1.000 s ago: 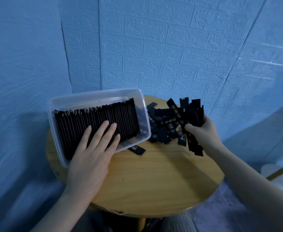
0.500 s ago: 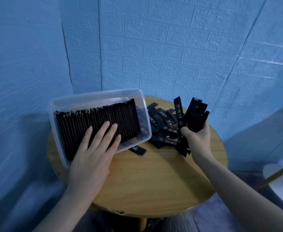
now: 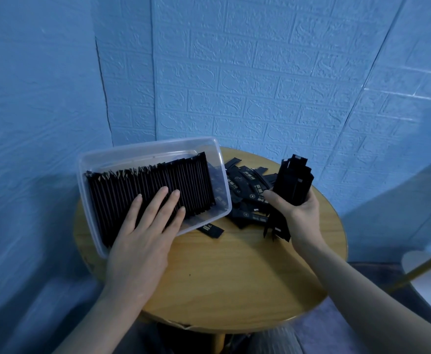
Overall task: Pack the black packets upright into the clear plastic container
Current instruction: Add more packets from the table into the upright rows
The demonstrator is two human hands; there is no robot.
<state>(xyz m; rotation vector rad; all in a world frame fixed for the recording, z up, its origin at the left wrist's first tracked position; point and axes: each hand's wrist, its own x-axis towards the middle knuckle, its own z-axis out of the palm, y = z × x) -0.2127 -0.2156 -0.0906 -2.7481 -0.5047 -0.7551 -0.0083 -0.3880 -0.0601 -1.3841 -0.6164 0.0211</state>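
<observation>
Black packets (image 3: 150, 192) mostly already in clear plastic container (image 3: 153, 149), standing on edge in one tight row that fills it from the left wall almost to the right wall; small gap left at right end. Container sits tilted at left edge of round wooden desk (image 3: 235, 272), overhanging a bit. Left hand (image 3: 145, 233) lies flat w/ fingers straight, pressing on the row near the front wall, nothing gripped. Right hand (image 3: 296, 210) curled round a held bundle (image 3: 292, 185) of packets, upright, above right side of desk, ends uneven, a few hanging below the palm. Loose pile (image 3: 247, 195) lies flat on desk between container and right hand; single packet (image 3: 212, 229) lies on its own just in front of container's right front corner.

Handling, judged: packets look thin, light, flat, prob slick film, so bundle can fan or slip if grip loosens; lower ones look closest to dropping. Best to hold across the middle of the long sides w/ thumb opposite fingers, square the ends first, then slot into right-end gap while left hand keeps the row from toppling. Row looks springy, likely leans w/o support. Task approx most of the way, pile + bundle remain
</observation>
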